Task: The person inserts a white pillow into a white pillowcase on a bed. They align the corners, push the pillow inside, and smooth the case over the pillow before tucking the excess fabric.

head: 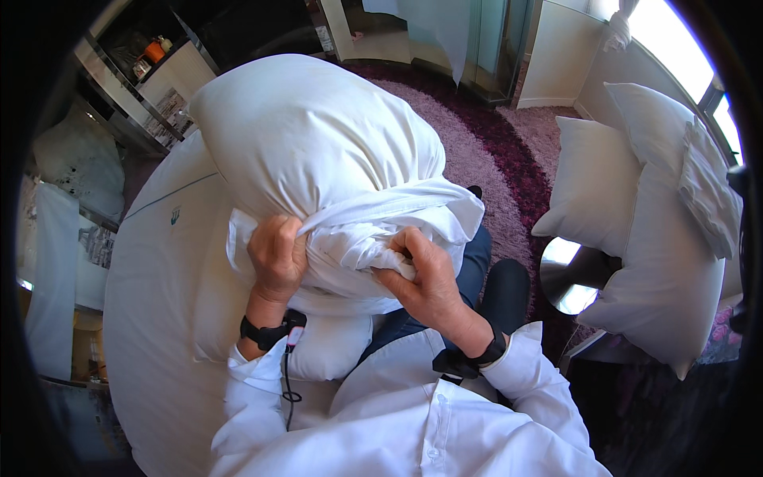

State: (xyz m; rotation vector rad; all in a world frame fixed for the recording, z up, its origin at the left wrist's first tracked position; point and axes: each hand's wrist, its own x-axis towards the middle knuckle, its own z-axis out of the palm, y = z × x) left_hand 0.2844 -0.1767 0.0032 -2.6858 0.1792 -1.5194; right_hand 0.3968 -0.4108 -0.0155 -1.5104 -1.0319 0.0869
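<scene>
A large, plump white pillow (pixel 310 131) rests before me on the round bed, its gathered end towards my body. My left hand (pixel 277 256) is closed in a fist around the edge of the white fabric there. In my right hand (pixel 426 277) is a bunched, twisted part of the white cloth (pixel 372 247), pinched between thumb and fingers. A loose band of fabric (pixel 411 203) stretches across the pillow's end above both hands. Under the bundle, part of another white pillow (pixel 334 346) shows.
White bedding (pixel 161 286) with a thin blue line covers the round bed. At right, several white pillows (pixel 667 238) are piled beside a round reflective surface (pixel 575 280). A purple shag rug (pixel 471 137) curves across the floor. Glass panels (pixel 495 47) stand at the back.
</scene>
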